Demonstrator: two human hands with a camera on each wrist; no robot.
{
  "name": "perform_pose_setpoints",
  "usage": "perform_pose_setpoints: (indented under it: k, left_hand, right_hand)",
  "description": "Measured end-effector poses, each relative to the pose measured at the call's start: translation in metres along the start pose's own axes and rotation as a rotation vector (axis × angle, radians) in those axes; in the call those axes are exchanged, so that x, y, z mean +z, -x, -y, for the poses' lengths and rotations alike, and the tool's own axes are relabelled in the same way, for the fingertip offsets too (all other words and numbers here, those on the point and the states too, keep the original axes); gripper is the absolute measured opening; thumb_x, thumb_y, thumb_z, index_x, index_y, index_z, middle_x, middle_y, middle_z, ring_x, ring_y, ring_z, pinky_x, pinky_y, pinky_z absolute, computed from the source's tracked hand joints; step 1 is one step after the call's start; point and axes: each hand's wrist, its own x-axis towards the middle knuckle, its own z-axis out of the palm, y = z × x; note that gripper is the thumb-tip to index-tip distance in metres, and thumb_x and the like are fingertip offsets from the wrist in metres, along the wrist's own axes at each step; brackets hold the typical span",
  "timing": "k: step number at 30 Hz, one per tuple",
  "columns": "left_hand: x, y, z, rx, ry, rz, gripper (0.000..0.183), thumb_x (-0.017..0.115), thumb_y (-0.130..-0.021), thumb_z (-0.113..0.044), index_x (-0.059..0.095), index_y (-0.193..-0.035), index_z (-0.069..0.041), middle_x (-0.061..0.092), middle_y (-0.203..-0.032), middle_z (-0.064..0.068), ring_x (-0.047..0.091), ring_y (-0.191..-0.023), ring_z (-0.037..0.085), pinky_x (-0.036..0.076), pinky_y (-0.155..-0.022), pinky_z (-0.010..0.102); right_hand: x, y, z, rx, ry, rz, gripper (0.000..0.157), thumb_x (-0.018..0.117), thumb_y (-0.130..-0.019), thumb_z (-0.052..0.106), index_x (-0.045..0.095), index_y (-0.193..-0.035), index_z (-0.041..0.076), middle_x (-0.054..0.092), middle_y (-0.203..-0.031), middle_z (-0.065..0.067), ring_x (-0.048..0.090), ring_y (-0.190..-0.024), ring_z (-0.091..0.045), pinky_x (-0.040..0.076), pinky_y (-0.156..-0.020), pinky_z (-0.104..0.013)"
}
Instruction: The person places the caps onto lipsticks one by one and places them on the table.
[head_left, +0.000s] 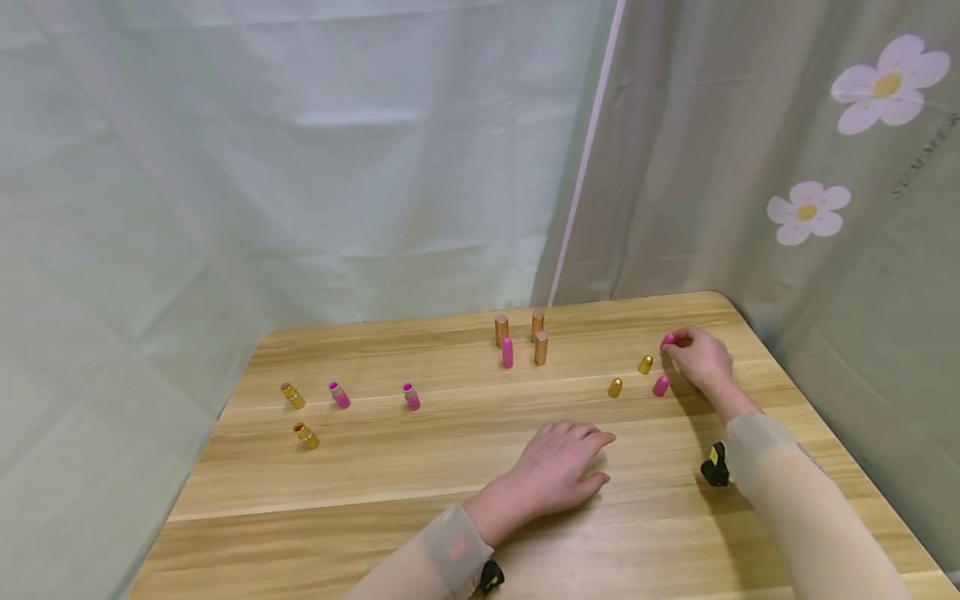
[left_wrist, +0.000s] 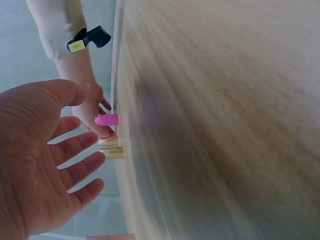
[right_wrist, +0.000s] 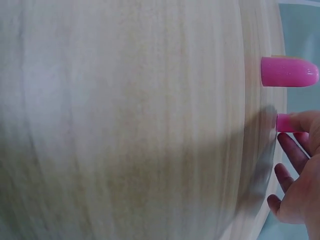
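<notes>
R hand point(head_left: 699, 358): fingers pinching pink domed pc point(head_left: 667, 340), nr tabletop point(head_left: 375, 483) far-R corner | L hand point(head_left: 558, 468): fingers loose, empty, btwn L & R edges | step — prob. placing/lifting pc, unclear which | next — steady pinch, clear of gold pc point(head_left: 646, 364)

In front of you lies a wooden tabletop point(head_left: 255, 521), its grain running roughly crosswise, its far corners rounded. Pale grey-green cloth point(head_left: 337, 183) hangs creased behind it and to your left. A thin pale strip point(head_left: 588, 158) borders darker cloth point(head_left: 690, 183) on your right, printed with two white, yellow-centred flowers point(head_left: 887, 85).
</notes>
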Motion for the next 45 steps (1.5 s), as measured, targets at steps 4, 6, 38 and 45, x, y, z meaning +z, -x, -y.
perform_pose_setpoints:
  k: [4, 6, 38, 45]
  left_hand:
    - [-0.001, 0.001, 0.001, -0.028, 0.038, 0.013, 0.055, 0.063, -0.1, -0.044, 0.053, -0.149, -0.02, 0.059, -0.142, -0.003, 0.054, -0.13, 0.017, 0.042, -0.109, 0.037]
    - [-0.001, 0.002, 0.002, -0.048, 0.065, 0.018, 0.055, 0.063, -0.1, -0.043, 0.052, -0.149, -0.02, 0.058, -0.143, -0.003, 0.053, -0.131, 0.017, 0.041, -0.11, 0.037]
    - [-0.034, 0.052, 0.057, -0.265, 0.327, -0.083, 0.051, 0.062, -0.103, -0.037, 0.054, -0.148, -0.015, 0.06, -0.143, 0.001, 0.055, -0.132, 0.022, 0.044, -0.109, 0.043]
    - [-0.03, 0.062, 0.066, -0.313, 0.307, -0.099, 0.051, 0.064, -0.101, -0.036, 0.055, -0.146, -0.015, 0.06, -0.142, 0.002, 0.055, -0.132, 0.023, 0.044, -0.109, 0.045]
  right_hand:
    - [-0.004, 0.005, 0.001, 0.017, -0.056, -0.024, 0.039, 0.061, -0.103, 0.03, 0.062, -0.125, -0.002, 0.064, -0.122, -0.024, 0.056, -0.112, -0.041, 0.039, -0.095, -0.053]
    - [-0.006, 0.007, 0.001, 0.026, -0.099, -0.039, 0.04, 0.06, -0.103, 0.031, 0.061, -0.126, -0.002, 0.064, -0.122, -0.024, 0.057, -0.111, -0.039, 0.041, -0.093, -0.05]
    - [0.006, 0.084, 0.093, -0.081, -0.704, 0.086, 0.041, 0.069, -0.1, 0.032, 0.063, -0.123, -0.001, 0.07, -0.109, 0.005, 0.059, -0.099, -0.01, 0.053, -0.068, -0.022]
    - [0.042, 0.104, 0.116, 0.066, -1.048, 0.235, 0.022, 0.062, -0.104, 0.017, 0.06, -0.118, 0.001, 0.071, -0.103, 0.004, 0.063, -0.106, -0.013, 0.048, -0.104, -0.036]
